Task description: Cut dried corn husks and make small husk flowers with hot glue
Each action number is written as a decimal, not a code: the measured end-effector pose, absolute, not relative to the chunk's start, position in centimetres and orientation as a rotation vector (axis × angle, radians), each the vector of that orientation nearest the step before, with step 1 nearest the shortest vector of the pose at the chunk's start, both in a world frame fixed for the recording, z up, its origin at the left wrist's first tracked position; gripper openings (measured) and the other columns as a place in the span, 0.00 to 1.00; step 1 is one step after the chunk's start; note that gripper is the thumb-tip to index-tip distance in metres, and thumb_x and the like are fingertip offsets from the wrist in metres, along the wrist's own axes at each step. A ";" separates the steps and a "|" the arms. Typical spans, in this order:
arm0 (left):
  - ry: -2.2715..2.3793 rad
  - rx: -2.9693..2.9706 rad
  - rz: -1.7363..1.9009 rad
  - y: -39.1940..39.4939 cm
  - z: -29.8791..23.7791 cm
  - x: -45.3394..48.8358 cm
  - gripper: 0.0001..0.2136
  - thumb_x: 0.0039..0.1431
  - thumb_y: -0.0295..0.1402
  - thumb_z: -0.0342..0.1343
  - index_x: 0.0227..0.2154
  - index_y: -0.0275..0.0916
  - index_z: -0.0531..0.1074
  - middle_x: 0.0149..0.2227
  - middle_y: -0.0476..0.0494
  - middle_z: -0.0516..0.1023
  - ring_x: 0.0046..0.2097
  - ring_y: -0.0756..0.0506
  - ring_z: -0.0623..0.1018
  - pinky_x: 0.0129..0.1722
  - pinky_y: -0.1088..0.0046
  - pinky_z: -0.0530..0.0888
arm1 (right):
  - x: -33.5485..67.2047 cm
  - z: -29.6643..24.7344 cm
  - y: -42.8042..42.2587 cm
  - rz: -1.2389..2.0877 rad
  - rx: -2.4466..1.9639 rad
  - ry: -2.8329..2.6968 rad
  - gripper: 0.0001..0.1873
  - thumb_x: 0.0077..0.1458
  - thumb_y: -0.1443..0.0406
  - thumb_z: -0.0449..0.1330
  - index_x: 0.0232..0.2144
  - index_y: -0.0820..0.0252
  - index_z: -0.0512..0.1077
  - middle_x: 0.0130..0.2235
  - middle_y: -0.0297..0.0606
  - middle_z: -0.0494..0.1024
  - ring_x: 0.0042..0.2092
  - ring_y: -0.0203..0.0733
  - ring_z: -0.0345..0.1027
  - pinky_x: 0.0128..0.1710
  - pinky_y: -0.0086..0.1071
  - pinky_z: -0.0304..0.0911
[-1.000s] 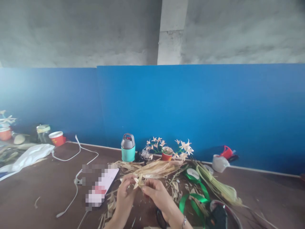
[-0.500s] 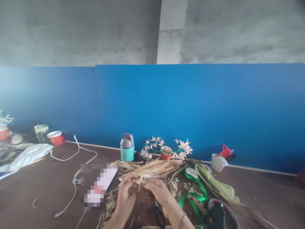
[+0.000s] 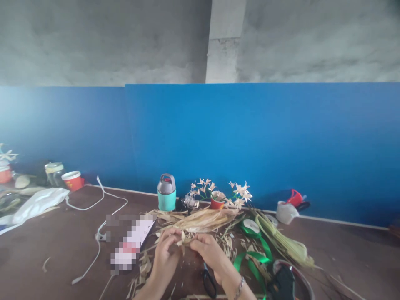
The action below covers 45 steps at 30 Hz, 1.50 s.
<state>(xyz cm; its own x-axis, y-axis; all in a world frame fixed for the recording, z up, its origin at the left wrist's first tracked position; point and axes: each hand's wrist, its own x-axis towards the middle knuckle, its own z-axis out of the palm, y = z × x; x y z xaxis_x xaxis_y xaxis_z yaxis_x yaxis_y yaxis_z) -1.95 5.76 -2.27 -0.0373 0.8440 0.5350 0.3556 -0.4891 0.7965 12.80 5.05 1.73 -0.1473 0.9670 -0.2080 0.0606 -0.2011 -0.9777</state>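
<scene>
Pale flower (image 3: 183, 238) held above brown table (image 3: 28, 262), pinched between fingertips of left hand (image 3: 166, 251) and right hand (image 3: 208, 251); exact contact points hard to make out. Light grip near base should spare thin petals.

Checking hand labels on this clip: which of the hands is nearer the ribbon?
Right. The right hand is just left of the ribbon, apparently not touching it; the left hand is farther left, on the flower's other side.
</scene>
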 end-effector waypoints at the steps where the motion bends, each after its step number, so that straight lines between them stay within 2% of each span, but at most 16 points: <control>1: 1.263 1.813 1.542 5.8 -2.3 -1.9 0.09 0.39 0.21 0.50 0.20 0.40 0.72 0.35 0.43 0.75 0.42 0.41 0.73 0.44 0.63 0.69 | 12.8 1.8 5.1 1.461 -1.312 -1.250 0.04 0.37 0.67 0.53 0.16 0.61 0.65 0.13 0.25 0.60 0.17 0.29 0.49 0.19 0.25 0.44; 7: 1.236 1.764 1.559 5.8 -2.1 -1.8 0.08 0.37 0.21 0.51 0.18 0.41 0.71 0.34 0.44 0.75 0.41 0.40 0.73 0.43 0.63 0.69 | 13.0 2.4 4.9 1.431 -1.219 -1.246 0.05 0.37 0.68 0.55 0.22 0.63 0.68 0.18 0.27 0.66 0.22 0.31 0.56 0.23 0.25 0.50; 14: 1.216 1.737 1.480 5.4 -1.8 -1.7 0.08 0.39 0.22 0.53 0.19 0.41 0.73 0.35 0.42 0.75 0.43 0.39 0.72 0.45 0.62 0.67 | 12.7 2.6 4.7 1.398 -1.301 -1.208 0.04 0.39 0.66 0.56 0.21 0.63 0.69 0.17 0.28 0.66 0.22 0.31 0.56 0.22 0.25 0.49; 20: 1.185 1.806 1.487 5.5 -1.8 -1.6 0.10 0.41 0.22 0.54 0.27 0.42 0.75 0.35 0.43 0.75 0.42 0.40 0.72 0.45 0.62 0.67 | 13.1 2.8 4.8 1.286 -1.359 -1.248 0.03 0.38 0.67 0.56 0.18 0.63 0.68 0.16 0.27 0.64 0.21 0.31 0.54 0.22 0.25 0.49; 24: 1.201 1.910 1.421 5.4 -1.3 -1.5 0.07 0.40 0.23 0.56 0.22 0.41 0.74 0.33 0.44 0.75 0.40 0.40 0.73 0.42 0.63 0.68 | 13.3 2.8 4.8 1.230 -1.373 -1.292 0.03 0.37 0.68 0.58 0.18 0.64 0.70 0.17 0.28 0.66 0.22 0.31 0.56 0.23 0.25 0.51; 27: 1.176 1.878 1.390 5.4 -1.1 -1.4 0.08 0.38 0.21 0.55 0.20 0.41 0.74 0.30 0.45 0.74 0.36 0.42 0.73 0.39 0.65 0.69 | 13.4 2.8 4.8 1.181 -1.353 -1.380 0.05 0.39 0.67 0.59 0.21 0.64 0.72 0.20 0.30 0.70 0.25 0.34 0.61 0.25 0.25 0.55; 29: 1.145 1.825 1.359 5.5 -1.0 -1.3 0.08 0.37 0.21 0.55 0.18 0.41 0.75 0.29 0.45 0.73 0.35 0.42 0.73 0.38 0.67 0.69 | 13.8 3.0 4.9 1.119 -1.323 -1.500 0.08 0.43 0.64 0.58 0.22 0.64 0.73 0.22 0.32 0.71 0.26 0.35 0.62 0.26 0.26 0.56; 31: 1.105 1.707 1.352 5.4 -0.9 -1.2 0.06 0.37 0.23 0.57 0.16 0.40 0.75 0.28 0.46 0.73 0.35 0.42 0.73 0.37 0.68 0.69 | 14.4 3.4 4.8 1.029 -1.333 -1.607 0.14 0.51 0.60 0.53 0.26 0.64 0.73 0.24 0.34 0.73 0.27 0.36 0.65 0.27 0.26 0.58; 33: 1.067 1.487 1.328 5.3 -0.7 -1.2 0.02 0.39 0.28 0.60 0.17 0.39 0.76 0.27 0.46 0.74 0.34 0.43 0.73 0.36 0.68 0.69 | 15.2 4.0 4.6 0.889 -1.471 -1.723 0.15 0.54 0.61 0.49 0.32 0.63 0.73 0.28 0.37 0.76 0.31 0.39 0.69 0.31 0.27 0.60; 36: 0.982 1.068 1.257 5.0 -0.5 -1.1 0.07 0.40 0.35 0.64 0.22 0.37 0.77 0.28 0.46 0.76 0.34 0.43 0.74 0.36 0.70 0.68 | 16.0 4.5 3.4 0.622 -1.903 -2.040 0.13 0.46 0.65 0.56 0.35 0.62 0.75 0.35 0.45 0.79 0.40 0.49 0.72 0.39 0.33 0.62; 39: 0.844 0.795 1.259 4.9 -0.7 -1.1 0.11 0.36 0.38 0.68 0.21 0.36 0.76 0.25 0.47 0.75 0.33 0.46 0.72 0.36 0.72 0.67 | 15.8 4.1 1.8 0.463 -2.192 -2.274 0.25 0.37 0.68 0.61 0.42 0.68 0.73 0.43 0.57 0.76 0.46 0.60 0.69 0.42 0.40 0.63; 42: 0.722 0.690 1.240 4.9 -0.9 -1.1 0.14 0.36 0.41 0.67 0.23 0.36 0.75 0.24 0.49 0.70 0.30 0.49 0.69 0.32 0.74 0.66 | 15.3 3.2 0.7 0.383 -2.196 -2.279 0.33 0.41 0.69 0.59 0.53 0.73 0.64 0.49 0.61 0.71 0.51 0.61 0.64 0.46 0.42 0.61; 45: 0.633 0.615 1.201 4.8 -0.9 -1.1 0.14 0.37 0.38 0.68 0.26 0.35 0.76 0.25 0.50 0.69 0.29 0.51 0.68 0.32 0.76 0.66 | 15.2 2.4 0.5 0.330 -2.160 -2.250 0.31 0.44 0.73 0.54 0.54 0.73 0.63 0.50 0.59 0.71 0.52 0.57 0.63 0.48 0.40 0.59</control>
<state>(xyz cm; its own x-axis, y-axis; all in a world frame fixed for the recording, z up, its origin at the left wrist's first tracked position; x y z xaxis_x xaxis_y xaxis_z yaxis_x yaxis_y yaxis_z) -1.09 4.85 -0.91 0.2366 0.9644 -0.1179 -0.6419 0.2463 0.7261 15.20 0.46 2.38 -0.0513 0.9887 -0.1410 0.9875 0.0292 -0.1546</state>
